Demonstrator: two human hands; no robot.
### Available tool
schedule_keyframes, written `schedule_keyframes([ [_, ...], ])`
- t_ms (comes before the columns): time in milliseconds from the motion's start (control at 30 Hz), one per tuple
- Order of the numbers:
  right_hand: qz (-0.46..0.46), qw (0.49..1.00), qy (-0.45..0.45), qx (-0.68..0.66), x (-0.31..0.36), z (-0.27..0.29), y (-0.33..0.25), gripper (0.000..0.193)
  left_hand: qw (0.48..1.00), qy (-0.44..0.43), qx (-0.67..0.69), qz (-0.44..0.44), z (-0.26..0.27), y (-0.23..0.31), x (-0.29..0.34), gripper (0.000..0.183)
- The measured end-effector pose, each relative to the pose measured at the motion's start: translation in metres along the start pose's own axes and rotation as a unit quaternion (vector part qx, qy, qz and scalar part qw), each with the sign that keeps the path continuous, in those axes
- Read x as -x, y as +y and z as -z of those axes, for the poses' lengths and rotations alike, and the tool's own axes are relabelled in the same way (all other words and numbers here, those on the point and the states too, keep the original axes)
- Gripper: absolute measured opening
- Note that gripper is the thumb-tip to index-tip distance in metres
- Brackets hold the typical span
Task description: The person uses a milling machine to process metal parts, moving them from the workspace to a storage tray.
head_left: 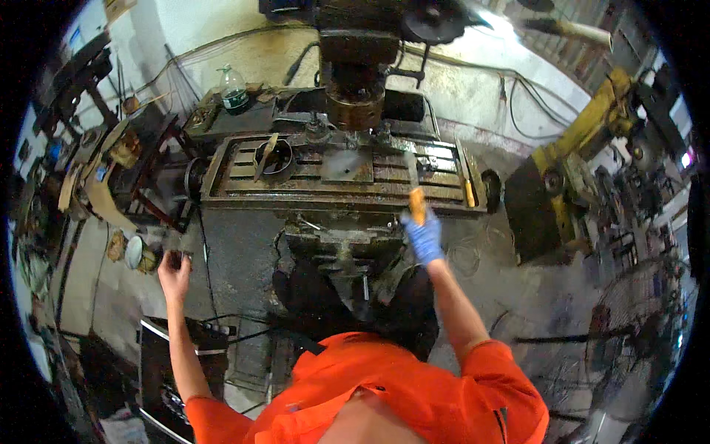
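My right hand (424,238), in a blue glove, is closed round the orange handle of a tool (417,206). Its long grey blade points away from me over the right part of the slotted machine table (296,194) and is smeared by motion, so its exact kind is unclear. Out to the left, my bare left hand (174,280) is raised off the machine, its fingers closed on a small dark piece (177,258) that they partly hide. A flat grey plate (347,166) lies mid-table below the milling machine's head (356,96).
A round pan (277,164) with a brush-like thing across it stands on the table's left part. Another yellow-handled tool (470,194) lies at the right end. Behind stands a large clear bottle (233,92). A black case (185,370) is at lower left, a yellow machine (562,163) at right.
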State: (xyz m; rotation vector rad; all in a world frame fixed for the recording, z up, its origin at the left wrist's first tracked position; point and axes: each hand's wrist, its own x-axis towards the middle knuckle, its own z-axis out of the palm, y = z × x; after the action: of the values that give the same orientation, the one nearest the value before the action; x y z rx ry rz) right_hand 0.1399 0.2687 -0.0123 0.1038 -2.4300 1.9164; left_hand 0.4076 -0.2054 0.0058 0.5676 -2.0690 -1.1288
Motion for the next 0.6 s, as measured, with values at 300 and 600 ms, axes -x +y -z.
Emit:
schedule_keyframes([
  [300,0.052,0.789,-0.234,0.566,-0.033,-0.014,-0.096,0.042,0.998,0.037,-0.034,-0.028,-0.006,-0.018,-0.001,0.013],
  [600,0.026,0.829,-0.192,0.524,-0.096,-0.064,-0.103,0.036,0.988,-0.013,-0.118,-0.097,-0.065,0.046,-0.014,0.015],
])
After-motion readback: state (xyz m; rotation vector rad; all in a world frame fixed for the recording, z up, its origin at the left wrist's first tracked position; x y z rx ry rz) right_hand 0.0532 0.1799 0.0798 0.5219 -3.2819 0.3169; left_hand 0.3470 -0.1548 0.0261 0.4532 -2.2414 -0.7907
